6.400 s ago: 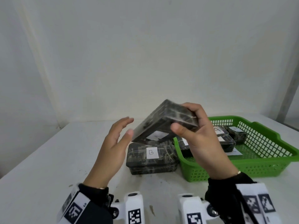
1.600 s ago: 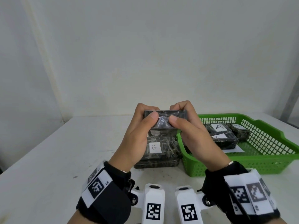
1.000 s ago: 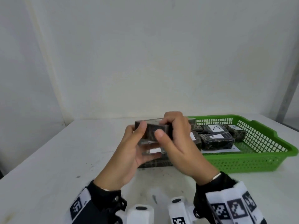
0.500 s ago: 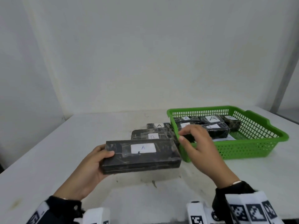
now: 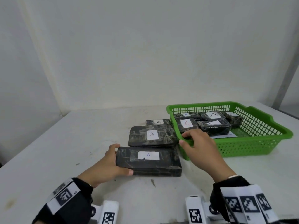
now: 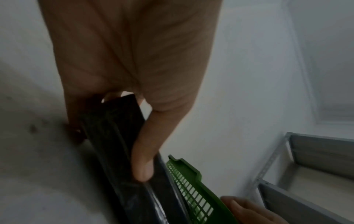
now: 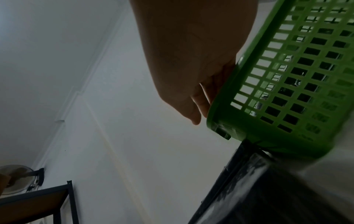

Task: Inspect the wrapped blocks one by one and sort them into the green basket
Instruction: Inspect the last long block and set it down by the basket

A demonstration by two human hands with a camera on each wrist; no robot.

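A long dark wrapped block labelled A (image 5: 148, 160) lies on the white table (image 5: 64, 143), and my left hand (image 5: 113, 160) grips its left end, thumb on the near side. The left wrist view shows this block (image 6: 114, 136) under my thumb (image 6: 141, 166). My right hand (image 5: 186, 139) holds the near-left corner of the green basket (image 5: 252, 147), fingers curled over the rim. In the right wrist view those fingers (image 7: 197, 103) hook the basket (image 7: 287, 91). Several labelled blocks lie inside, among them a red A (image 5: 186, 124).
A wrapped block labelled B (image 5: 152, 136) lies just behind the held block, left of the basket. A smaller A block (image 5: 158, 122) sits behind it. The wall rises at the table's far edge. Grey metal shelving (image 6: 306, 166) stands to the right.
My left hand lowered the A block to the table in front of the B block. My right hand left the block, moved to the basket's corner and took hold of the rim.
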